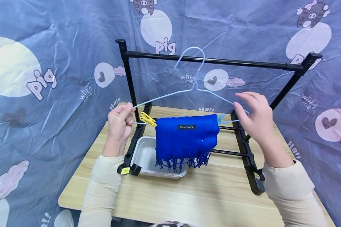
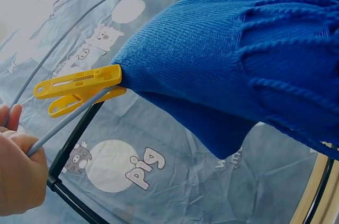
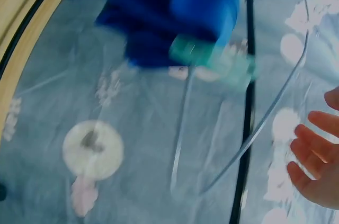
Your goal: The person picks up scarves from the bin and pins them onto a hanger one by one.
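Observation:
A light-blue wire clothes hanger (image 1: pixel 173 93) is gripped at its left corner by my left hand (image 1: pixel 120 121). From its lower bar hangs a folded blue scarf (image 1: pixel 186 138) with a fringe and a "Cashmere" label. A yellow clothespin (image 2: pixel 79 89) clips the scarf's left end to the bar. At the other end sits a translucent blue-green clothespin (image 3: pixel 212 60), blurred in the right wrist view. My right hand (image 1: pixel 254 115) is beside the hanger's right corner, its fingers spread and apart from the wire in the right wrist view. The hook overlaps the rack's top bar; whether it rests there I cannot tell.
A black rack (image 1: pixel 216 61) stands on the wooden table (image 1: pixel 204 195), with two uprights and lower rails. Under the scarf, at the rack's left foot, is a grey-white plastic tray (image 1: pixel 142 157). Blue printed cloth (image 1: pixel 74 41) hangs behind and at both sides.

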Tool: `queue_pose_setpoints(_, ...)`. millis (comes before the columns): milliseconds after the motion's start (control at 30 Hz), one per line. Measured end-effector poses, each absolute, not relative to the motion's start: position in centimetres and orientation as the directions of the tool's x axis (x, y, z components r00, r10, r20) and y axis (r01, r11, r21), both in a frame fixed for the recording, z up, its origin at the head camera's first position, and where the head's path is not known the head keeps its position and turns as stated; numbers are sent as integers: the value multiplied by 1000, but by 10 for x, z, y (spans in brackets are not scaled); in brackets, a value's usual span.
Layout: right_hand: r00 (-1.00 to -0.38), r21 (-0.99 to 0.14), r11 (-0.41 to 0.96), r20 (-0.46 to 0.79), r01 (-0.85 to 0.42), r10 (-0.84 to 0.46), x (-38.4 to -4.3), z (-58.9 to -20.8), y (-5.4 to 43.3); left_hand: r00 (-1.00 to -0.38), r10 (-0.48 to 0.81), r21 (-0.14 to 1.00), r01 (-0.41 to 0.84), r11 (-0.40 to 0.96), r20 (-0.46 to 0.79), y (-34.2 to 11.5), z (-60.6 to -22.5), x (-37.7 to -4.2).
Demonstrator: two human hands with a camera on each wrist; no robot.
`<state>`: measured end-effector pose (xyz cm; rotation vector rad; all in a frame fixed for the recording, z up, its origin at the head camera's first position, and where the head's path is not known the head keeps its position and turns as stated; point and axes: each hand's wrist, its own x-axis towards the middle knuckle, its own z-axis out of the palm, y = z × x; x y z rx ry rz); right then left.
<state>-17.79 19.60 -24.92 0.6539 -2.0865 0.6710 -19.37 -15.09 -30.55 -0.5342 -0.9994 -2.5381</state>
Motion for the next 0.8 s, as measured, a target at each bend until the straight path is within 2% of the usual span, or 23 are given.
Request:
queue_pose_setpoints(133, -678, -311, 763, 702, -567, -218, -179, -258, 215, -866, -187, 563, 451, -692, 464, -150, -307, -195)
queue_pose_setpoints(233, -743, -364, 772, 638, -521, -201, -181, -266, 222, -864, -189, 560, 454, -692, 467, -150, -308, -196)
queue_pose_setpoints(433, -729, -390, 769, 670, -507, -140, -187, -280, 227, -866, -178, 545, 440, -714, 467, -150, -309, -195)
queue_pose_setpoints(600, -749, -416, 761, 649, -497, -134, -190, -293, 231, -879, -159, 559, 416, -718, 450, -150, -310, -195)
queue_pose_setpoints(800, -684, -459, 684, 725, -568, -82, -194, -304, 232, -882, -132, 560, 396, -728, 453, -151, -312, -196)
